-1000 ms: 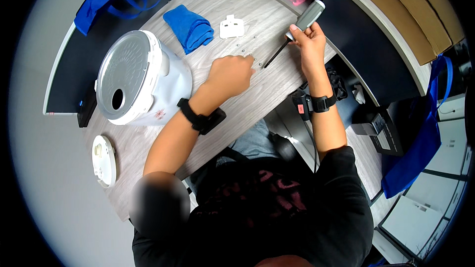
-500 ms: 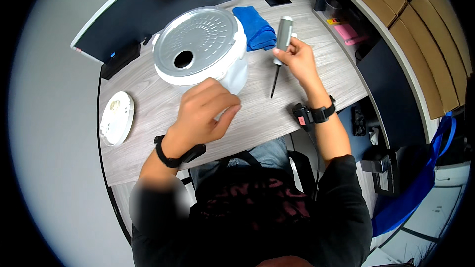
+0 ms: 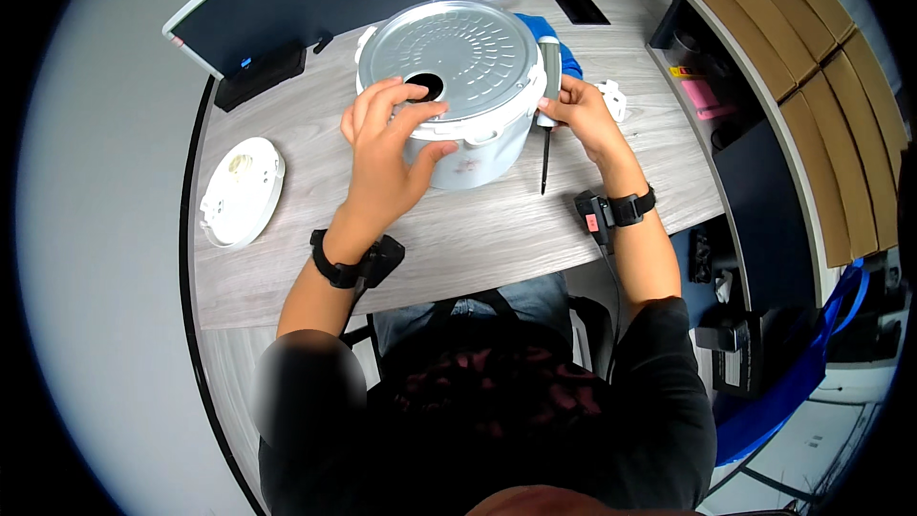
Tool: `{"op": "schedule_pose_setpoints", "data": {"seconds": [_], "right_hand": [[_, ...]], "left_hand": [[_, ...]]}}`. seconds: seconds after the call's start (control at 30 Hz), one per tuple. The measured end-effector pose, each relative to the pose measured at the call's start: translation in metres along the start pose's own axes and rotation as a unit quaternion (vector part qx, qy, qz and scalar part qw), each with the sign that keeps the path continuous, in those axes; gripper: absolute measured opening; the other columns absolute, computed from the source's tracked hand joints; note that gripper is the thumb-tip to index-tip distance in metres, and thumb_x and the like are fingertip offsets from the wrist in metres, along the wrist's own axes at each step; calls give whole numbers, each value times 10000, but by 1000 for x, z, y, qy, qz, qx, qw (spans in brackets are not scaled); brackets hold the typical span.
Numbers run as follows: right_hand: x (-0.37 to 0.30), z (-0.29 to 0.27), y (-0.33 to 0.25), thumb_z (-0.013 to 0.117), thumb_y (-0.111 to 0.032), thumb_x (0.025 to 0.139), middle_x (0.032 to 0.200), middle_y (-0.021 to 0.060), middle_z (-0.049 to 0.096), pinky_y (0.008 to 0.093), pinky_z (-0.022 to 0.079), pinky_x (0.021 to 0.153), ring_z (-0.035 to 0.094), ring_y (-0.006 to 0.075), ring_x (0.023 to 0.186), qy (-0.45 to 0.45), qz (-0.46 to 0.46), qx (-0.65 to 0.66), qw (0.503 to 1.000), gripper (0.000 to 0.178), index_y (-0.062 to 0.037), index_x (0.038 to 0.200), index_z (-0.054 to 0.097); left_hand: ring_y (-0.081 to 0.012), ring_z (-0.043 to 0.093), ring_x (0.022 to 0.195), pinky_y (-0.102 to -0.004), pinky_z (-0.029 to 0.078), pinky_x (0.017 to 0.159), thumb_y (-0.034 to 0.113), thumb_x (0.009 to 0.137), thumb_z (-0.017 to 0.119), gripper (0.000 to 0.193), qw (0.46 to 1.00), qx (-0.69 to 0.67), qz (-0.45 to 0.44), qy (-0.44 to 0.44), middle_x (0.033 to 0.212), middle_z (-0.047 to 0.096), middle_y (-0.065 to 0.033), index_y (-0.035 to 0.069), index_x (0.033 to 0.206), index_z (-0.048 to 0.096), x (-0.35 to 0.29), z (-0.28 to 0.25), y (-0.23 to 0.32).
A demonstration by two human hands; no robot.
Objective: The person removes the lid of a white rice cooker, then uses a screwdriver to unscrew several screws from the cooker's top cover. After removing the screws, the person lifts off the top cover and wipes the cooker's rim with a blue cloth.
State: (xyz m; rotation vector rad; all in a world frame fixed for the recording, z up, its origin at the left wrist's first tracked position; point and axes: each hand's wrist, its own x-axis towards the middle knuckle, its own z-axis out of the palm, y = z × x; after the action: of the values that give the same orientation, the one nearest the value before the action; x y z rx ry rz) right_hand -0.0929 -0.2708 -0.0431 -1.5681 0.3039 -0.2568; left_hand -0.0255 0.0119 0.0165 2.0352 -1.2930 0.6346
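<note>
A white round appliance (image 3: 478, 158), like a rice cooker body, stands on the desk with a grey metal disc (image 3: 478, 48) on top. Slots ring the disc, and a dark round hole (image 3: 426, 86) lies near its front edge. Over the front left rim is my left hand (image 3: 387, 148), its fingers spread and curved near the hole; whether they touch the rim I cannot tell. My right hand (image 3: 583, 115) grips a screwdriver (image 3: 548, 86) with a grey and white handle. Its dark shaft points down toward me, just right of the appliance.
A white round cover (image 3: 246, 193) lies at the left of the desk. Behind the appliance is a blue cloth (image 3: 570, 62), and a small white part (image 3: 613, 100) sits beyond my right hand. Cardboard boxes (image 3: 812, 134) line the right shelf; a dark partition (image 3: 334, 10) stands at the back.
My left hand has moved forward onto the appliance's rim, and its fingers have opened out. The right hand has brought the screwdriver close beside the appliance. The whole view has shifted.
</note>
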Motion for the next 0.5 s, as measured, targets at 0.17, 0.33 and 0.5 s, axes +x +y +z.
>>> {"op": "schedule_pose_setpoints", "data": {"seconds": [0.17,0.33,0.5], "right_hand": [[3,17,4,774,-72,867,886,21,721,245,498,693,636,83,762,-36,-20,28,999,332,13,1175,684],[16,26,2,800,-128,851,981,57,737,253,521,730,660,117,812,-64,12,-26,998,394,-7,1210,694],[28,42,-5,804,-162,853,978,58,733,268,525,733,660,123,811,-28,-3,5,1000,380,-17,1192,709]], "left_hand": [[-365,464,1381,-481,400,1126,65,754,836,379,987,-149,-55,-29,1360,572,-117,101,1117,733,0,-26,-41],[-360,316,1495,-502,369,1151,105,785,824,388,986,-132,-75,-65,1574,387,-150,168,1159,743,-4,-55,-77],[-335,354,1470,-500,355,1164,138,864,749,433,982,-88,-152,-67,1582,388,-141,227,1285,698,-7,-70,-96]]}}
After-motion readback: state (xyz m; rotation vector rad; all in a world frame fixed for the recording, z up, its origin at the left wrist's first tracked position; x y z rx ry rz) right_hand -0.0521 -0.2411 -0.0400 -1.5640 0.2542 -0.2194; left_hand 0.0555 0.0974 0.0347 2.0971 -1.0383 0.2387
